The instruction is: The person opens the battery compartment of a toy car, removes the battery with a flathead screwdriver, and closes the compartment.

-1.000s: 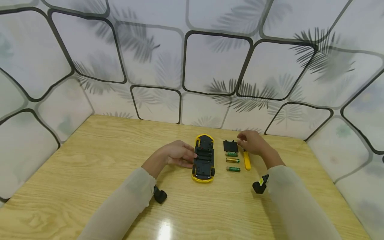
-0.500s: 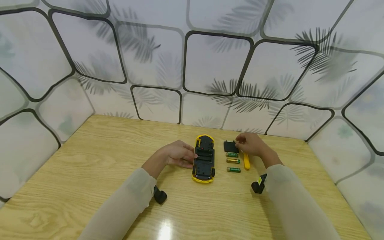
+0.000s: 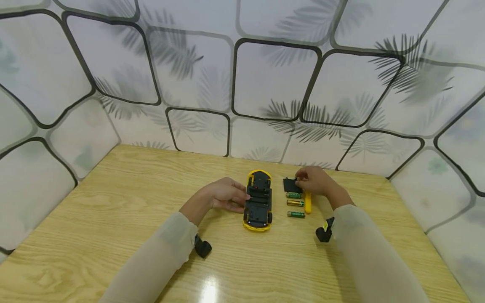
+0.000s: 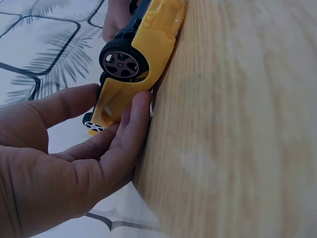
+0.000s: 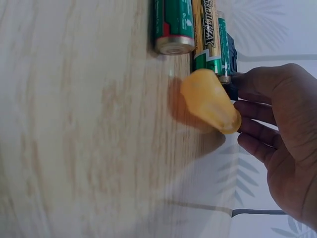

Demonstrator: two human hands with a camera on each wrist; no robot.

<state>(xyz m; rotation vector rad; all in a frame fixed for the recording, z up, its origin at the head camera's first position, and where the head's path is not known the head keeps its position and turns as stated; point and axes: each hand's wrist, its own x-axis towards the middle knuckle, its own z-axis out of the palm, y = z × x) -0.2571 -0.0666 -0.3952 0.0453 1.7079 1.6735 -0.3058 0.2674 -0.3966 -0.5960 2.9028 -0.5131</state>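
Observation:
A yellow toy car [image 3: 258, 210] lies upside down, its black underside and uncovered battery bay facing up. Along its left side, my left hand [image 3: 227, 194] grips it, thumb on the underside edge and fingers against the yellow body [image 4: 161, 37]. Farther right, my right hand [image 3: 316, 182] pinches the right edge of a flat black battery cover [image 3: 290, 185]. Its other fingers touch the yellow handle [image 5: 208, 99] of a screwdriver, whose shaft is hidden under the hand. Below the cover are a green battery [image 3: 293, 195], a gold one [image 3: 295, 203] and another green one [image 3: 296, 214].
Everything lies on a light wooden table [image 3: 151, 235]. Patterned panels [image 3: 265, 139] rise along its back and sides. Between the car and the batteries is a narrow strip of bare wood.
My right hand has moved left onto the cover's edge, and the screwdriver handle has shifted left and straightened beside the batteries. The left hand and the car have stayed put.

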